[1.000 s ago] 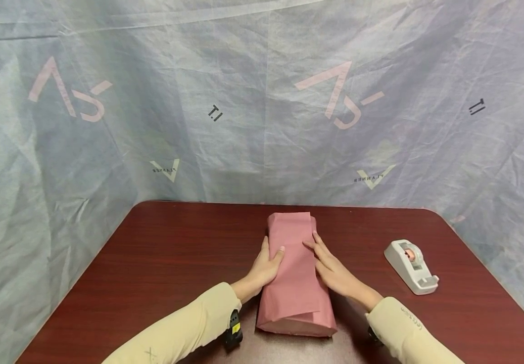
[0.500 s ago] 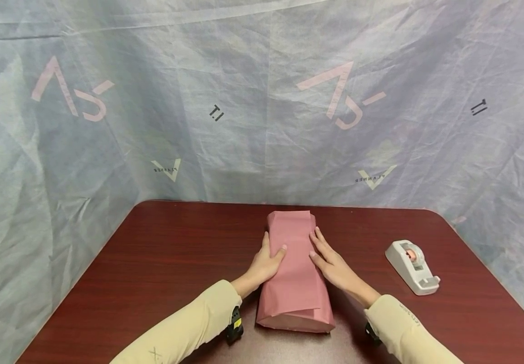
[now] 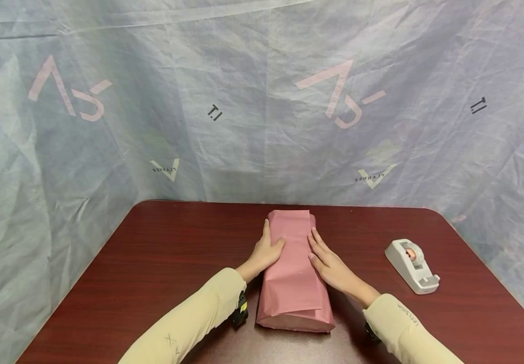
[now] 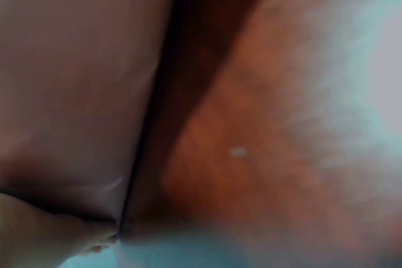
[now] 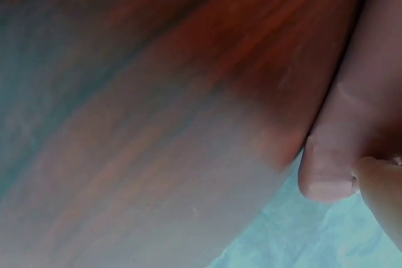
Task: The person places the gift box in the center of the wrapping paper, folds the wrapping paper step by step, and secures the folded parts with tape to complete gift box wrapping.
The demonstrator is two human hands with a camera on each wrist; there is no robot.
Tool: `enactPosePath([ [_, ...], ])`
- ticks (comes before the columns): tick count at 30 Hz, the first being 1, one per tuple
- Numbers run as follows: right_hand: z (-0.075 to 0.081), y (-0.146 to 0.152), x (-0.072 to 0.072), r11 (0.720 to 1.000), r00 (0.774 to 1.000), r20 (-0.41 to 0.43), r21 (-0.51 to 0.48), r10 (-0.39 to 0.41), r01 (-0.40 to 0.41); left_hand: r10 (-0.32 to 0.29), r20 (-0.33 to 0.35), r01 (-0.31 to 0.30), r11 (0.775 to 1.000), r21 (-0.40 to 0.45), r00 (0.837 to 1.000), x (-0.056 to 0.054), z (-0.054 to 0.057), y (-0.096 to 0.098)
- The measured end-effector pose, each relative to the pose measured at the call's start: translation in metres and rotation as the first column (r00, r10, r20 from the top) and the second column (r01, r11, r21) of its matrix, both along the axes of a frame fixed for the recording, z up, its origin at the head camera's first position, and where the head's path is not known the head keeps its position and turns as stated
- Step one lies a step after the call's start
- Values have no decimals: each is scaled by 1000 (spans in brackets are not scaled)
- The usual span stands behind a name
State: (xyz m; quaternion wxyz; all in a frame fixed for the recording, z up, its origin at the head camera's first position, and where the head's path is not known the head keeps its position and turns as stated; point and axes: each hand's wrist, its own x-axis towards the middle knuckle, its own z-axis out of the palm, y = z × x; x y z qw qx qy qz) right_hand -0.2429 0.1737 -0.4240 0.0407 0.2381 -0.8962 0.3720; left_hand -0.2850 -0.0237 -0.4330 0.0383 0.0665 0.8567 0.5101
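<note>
The pink parcel (image 3: 294,278) points its long axis at twelve o'clock. The left grip (image 3: 264,254) clamps its nine-o'clock side; the right grip (image 3: 332,267), fingers straight, touches three.

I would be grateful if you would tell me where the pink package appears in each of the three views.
Head: the pink package lies slightly right of centre, in the lower half.
Left wrist: the pink package fills the upper left, cut off by the frame.
Right wrist: the pink package runs down the right side from the top.
Shared landmark: the reddish-brown tabletop, beside it in all three.
</note>
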Motion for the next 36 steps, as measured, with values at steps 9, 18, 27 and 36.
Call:
enactPosePath([
  [9,0,0,1,1000,1000,-4,15,19,-19,27,-10,-27,998,62,1000,-14,0,3],
  [18,-4,-2,2,999,999,-2,-5,33,-33,16,-77,-14,1000,20,997,30,-2,-1],
  [27,-2,-4,2,998,997,43,-19,58,-58,-2,45,0,998,56,999,79,-2,-13],
  [36,-2,-2,2,998,998,32,-5,57,-57,-90,25,89,995,38,996,71,8,-18],
])
